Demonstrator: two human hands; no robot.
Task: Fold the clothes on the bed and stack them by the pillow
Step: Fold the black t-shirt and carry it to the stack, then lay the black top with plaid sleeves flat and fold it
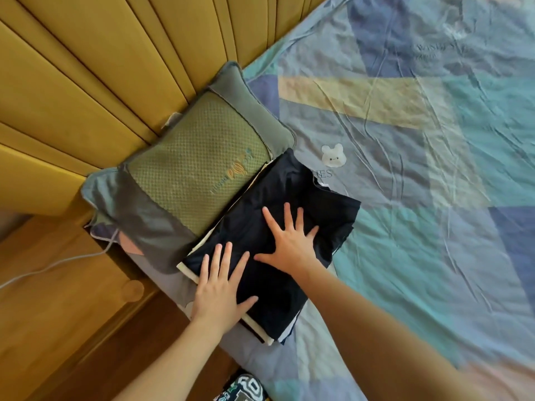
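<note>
A stack of folded clothes [289, 192] lies on the bed right beside the green and grey pillow [197, 163]. The top garment is dark navy; cream edges of a lower piece show along its left and near sides. My left hand [221, 287] lies flat with spread fingers on the near left part of the stack. Further in, my right hand [289, 241] presses flat on the middle of the top garment, fingers spread. Neither hand grips anything.
The bed sheet [405, 169], patterned in blue, teal and yellow, stretches to the right. A yellow padded headboard [115, 68] stands behind the pillow. A wooden bedside unit [58, 285] with a white cable [52, 266] sits at left. A printed dark cloth [246, 386] shows at the bottom edge.
</note>
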